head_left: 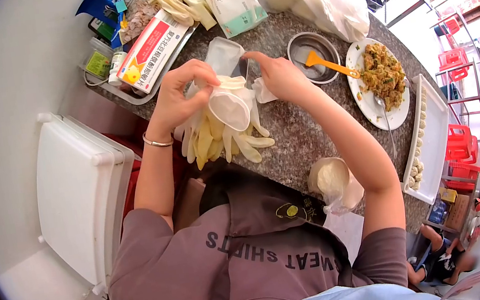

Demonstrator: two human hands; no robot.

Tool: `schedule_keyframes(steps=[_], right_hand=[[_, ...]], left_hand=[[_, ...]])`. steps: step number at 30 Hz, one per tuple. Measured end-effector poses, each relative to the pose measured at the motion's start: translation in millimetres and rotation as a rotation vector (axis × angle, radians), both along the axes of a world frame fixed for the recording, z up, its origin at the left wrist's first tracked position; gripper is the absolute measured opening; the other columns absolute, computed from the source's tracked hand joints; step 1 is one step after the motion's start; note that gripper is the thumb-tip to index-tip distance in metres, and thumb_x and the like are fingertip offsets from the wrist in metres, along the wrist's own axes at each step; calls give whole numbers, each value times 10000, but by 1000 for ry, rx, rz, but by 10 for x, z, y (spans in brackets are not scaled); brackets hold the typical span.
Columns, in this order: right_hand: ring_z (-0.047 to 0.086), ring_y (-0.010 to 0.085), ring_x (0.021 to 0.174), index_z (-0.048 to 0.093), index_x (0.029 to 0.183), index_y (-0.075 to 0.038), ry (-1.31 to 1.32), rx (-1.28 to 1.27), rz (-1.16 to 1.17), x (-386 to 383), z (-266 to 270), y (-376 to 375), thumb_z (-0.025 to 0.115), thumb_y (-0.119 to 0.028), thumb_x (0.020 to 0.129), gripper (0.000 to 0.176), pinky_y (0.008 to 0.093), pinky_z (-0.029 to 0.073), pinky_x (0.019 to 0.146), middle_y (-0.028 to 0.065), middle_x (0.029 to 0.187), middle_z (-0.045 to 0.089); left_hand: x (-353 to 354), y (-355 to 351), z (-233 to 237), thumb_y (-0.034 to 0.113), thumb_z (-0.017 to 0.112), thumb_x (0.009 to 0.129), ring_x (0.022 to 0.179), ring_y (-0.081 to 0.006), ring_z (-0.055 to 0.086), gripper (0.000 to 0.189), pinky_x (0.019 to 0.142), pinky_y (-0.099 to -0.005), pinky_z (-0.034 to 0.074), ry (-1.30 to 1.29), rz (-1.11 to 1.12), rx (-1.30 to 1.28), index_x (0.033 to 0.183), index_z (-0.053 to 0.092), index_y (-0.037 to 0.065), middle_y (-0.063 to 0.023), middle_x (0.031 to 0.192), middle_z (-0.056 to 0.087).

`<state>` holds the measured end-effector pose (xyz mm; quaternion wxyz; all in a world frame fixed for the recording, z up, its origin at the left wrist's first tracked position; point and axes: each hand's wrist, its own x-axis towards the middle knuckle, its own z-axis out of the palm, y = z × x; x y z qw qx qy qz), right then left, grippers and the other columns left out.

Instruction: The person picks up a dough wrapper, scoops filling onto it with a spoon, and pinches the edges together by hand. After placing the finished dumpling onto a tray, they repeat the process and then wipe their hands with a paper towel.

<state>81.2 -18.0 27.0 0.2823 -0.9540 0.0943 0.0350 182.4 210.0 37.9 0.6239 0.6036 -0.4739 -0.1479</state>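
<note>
At the table's near left edge, my left hand point(186, 93) has thumb and fingers pinched on the pale cuff of a rubber glove, beside a round, whitish opening point(230, 111). Several cream and yellow rubber gloves point(208, 139) spread beneath it, their fingers hanging toward me. My right hand point(282, 75) reaches in from the right, index finger stretched to the edge of a clear plastic container point(225, 56). Its other fingers curl over a crumpled white piece point(263, 91), which I cannot make out. A metal bowl point(299, 49) stands just beyond this hand.
An orange spatula point(326, 63) bridges the bowl and a plate point(369, 110) of chopped filling point(383, 77). Dumplings line a white tray point(433, 141) at right. A bag of pale powder point(331, 177) sits near me. Boxes, including a medicine box point(152, 52), crowd the far left. Another person point(442, 256) sits lower right.
</note>
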Motion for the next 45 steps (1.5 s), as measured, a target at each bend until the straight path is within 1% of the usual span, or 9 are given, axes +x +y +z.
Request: schedule_keyframes(steps=[7,16,21,25,28,31,38,41,45], right_hand=[[647,374,861,491,1339,-160,103,-61,5,28,66,34,532,-96,844,501,461,505,761,208,880,671],[611,381,707,523,1271,-139,-75,199,-66,-410,384,-116,468,-72,896,385,454,467,655,195,772,635],[508,208,603,523,1277,-113,-164,333,-187,-762,562,-218,436,-53,928,364,334,430,612,115,667,523],[456,70,708,514,1323,-107,-163,430,-246,-1017,662,-254,438,-74,943,389,226,389,662,-16,749,486],[461,71,701,513,1322,-100,-169,458,-284,-1155,718,-224,440,-69,945,385,228,395,661,-6,752,500],[462,78,685,515,1318,-105,-204,465,-304,-1324,793,-242,445,-62,949,378,240,401,645,0,742,504],[394,6,629,517,1327,-79,-338,676,-446,-1811,807,-392,494,-58,959,369,180,310,565,-72,712,470],[379,-8,604,521,1322,-58,-409,680,-506,-2000,779,-399,513,-59,960,362,172,284,536,-80,700,468],[387,-7,616,541,1297,-45,-448,691,-558,-2227,704,-361,537,-66,948,350,169,282,541,-80,713,483]], left_hand=[[9,-30,11,-60,594,755,837,-140,583,142,795,-263,458,-18,-2,3,861,654,12,-61,890,626],[44,-188,120,-14,619,772,825,-121,609,119,773,-260,473,-59,25,32,881,660,12,-46,872,646],[92,-352,244,14,616,805,888,-124,596,115,828,-264,451,-34,9,101,911,657,1,-41,913,660],[232,-583,205,69,636,826,893,-112,604,159,828,-265,458,-137,78,223,972,661,13,-43,930,677],[364,-751,95,130,675,820,982,-183,625,338,878,-311,472,-303,202,297,1145,620,54,-89,1047,671],[394,-787,85,182,680,795,1026,-291,627,362,907,-372,481,-467,288,289,1123,620,42,-134,1096,654],[20,-557,443,140,716,818,1106,-190,586,369,963,-332,442,-420,320,173,1163,615,52,-85,1199,623],[-360,-542,611,131,714,820,1132,-177,573,351,972,-346,427,-198,228,145,1153,626,62,-64,1219,620],[-400,-601,503,180,724,806,1062,-204,618,357,928,-312,449,-310,215,141,1123,635,41,-97,1134,658]])
